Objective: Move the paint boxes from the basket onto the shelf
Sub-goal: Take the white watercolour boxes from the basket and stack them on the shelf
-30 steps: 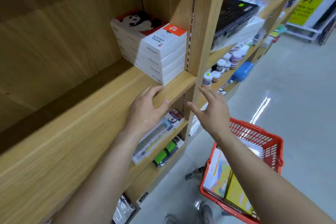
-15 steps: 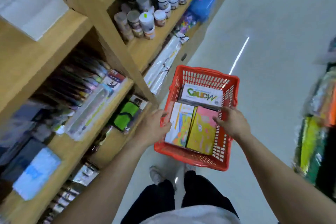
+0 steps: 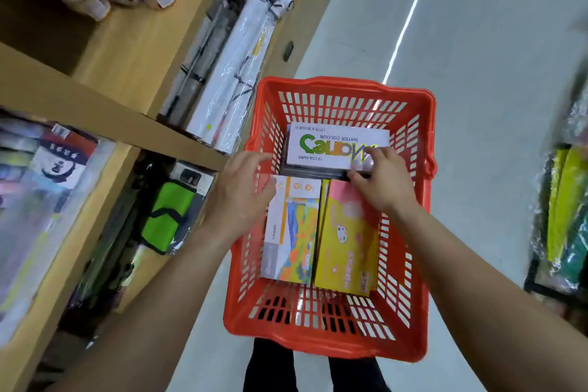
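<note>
- Head view: three paint boxes left in the red plastic mesh basket (image 3: pixel 331 95) on the floor, none on the wooden shelf (image 3: pixel 133 51) in sight.
- White flat watercolour box (image 3: pixel 331 146) at the far end; orange-white box (image 3: pixel 291 229) and yellow box (image 3: pixel 346 239) side by side nearer.
- Right hand (image 3: pixel 378 184): fingers pinched on white box's near corner.
- Left hand (image 3: pixel 238 197): fingers half-spread, reaching for its left edge; contact unclear.

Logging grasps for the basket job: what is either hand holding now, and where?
Right hand pinches the white water colour box at its near right corner. Left hand touches the basket contents, holding nothing.
</note>
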The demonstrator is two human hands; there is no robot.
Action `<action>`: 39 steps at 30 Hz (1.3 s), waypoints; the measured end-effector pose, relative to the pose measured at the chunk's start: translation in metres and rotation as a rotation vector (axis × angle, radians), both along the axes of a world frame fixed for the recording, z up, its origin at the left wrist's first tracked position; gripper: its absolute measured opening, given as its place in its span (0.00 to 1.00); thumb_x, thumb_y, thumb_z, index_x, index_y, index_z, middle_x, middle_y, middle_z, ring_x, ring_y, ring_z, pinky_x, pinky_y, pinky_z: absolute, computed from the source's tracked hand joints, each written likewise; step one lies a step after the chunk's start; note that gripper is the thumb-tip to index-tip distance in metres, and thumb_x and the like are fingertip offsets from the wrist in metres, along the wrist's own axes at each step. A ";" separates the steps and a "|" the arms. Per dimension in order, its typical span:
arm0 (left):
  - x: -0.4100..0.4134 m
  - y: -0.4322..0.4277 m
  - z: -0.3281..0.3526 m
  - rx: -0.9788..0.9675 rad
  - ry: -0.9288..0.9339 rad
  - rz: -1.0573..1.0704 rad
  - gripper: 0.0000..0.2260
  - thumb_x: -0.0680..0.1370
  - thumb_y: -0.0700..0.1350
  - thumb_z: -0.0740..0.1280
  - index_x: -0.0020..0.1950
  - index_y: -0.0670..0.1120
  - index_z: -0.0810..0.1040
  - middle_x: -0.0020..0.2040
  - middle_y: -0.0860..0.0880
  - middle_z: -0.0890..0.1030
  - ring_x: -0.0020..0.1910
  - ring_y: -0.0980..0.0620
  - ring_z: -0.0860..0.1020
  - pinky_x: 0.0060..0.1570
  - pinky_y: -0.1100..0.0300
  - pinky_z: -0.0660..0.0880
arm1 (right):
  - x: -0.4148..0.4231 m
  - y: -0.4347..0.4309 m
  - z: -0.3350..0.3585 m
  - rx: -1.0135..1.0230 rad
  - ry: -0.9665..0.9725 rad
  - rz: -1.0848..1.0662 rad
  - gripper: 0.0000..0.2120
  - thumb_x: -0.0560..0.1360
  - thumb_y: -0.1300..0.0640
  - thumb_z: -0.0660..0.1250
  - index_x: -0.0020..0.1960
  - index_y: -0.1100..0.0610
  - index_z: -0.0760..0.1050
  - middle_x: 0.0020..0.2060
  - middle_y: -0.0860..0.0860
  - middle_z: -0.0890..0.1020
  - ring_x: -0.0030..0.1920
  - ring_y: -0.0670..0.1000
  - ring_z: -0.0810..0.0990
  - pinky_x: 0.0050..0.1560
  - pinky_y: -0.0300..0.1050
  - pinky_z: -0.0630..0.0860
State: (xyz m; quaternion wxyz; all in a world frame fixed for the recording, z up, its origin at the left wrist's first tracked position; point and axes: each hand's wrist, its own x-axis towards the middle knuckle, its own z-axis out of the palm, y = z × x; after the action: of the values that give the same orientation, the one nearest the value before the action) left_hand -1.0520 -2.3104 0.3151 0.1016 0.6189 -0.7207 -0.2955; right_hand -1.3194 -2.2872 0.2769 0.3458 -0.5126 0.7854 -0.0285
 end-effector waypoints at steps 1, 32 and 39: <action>0.002 -0.007 -0.006 -0.047 -0.009 0.006 0.16 0.77 0.45 0.71 0.65 0.49 0.78 0.61 0.51 0.79 0.61 0.48 0.76 0.58 0.57 0.71 | 0.001 -0.010 -0.010 -0.015 0.025 -0.007 0.30 0.77 0.49 0.72 0.75 0.61 0.73 0.69 0.63 0.76 0.70 0.67 0.73 0.70 0.55 0.69; 0.004 -0.002 -0.058 0.114 0.278 0.213 0.45 0.77 0.44 0.72 0.75 0.75 0.45 0.71 0.59 0.69 0.65 0.60 0.72 0.58 0.62 0.71 | 0.021 -0.053 -0.094 -0.021 0.139 -0.310 0.53 0.65 0.27 0.73 0.74 0.64 0.66 0.70 0.65 0.72 0.71 0.69 0.70 0.73 0.61 0.65; 0.006 -0.003 -0.063 0.129 0.278 0.229 0.45 0.77 0.42 0.73 0.73 0.76 0.46 0.70 0.59 0.69 0.60 0.71 0.71 0.50 0.83 0.66 | 0.021 -0.050 -0.098 -0.081 0.062 -0.443 0.65 0.61 0.29 0.79 0.81 0.66 0.55 0.76 0.66 0.68 0.77 0.66 0.66 0.78 0.59 0.66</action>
State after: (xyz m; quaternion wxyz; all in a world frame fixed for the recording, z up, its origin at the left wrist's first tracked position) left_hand -1.0463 -2.3134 0.2521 0.1932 0.6554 -0.6040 -0.4103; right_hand -1.2982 -2.3368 0.1788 0.2859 -0.3419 0.8872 -0.1196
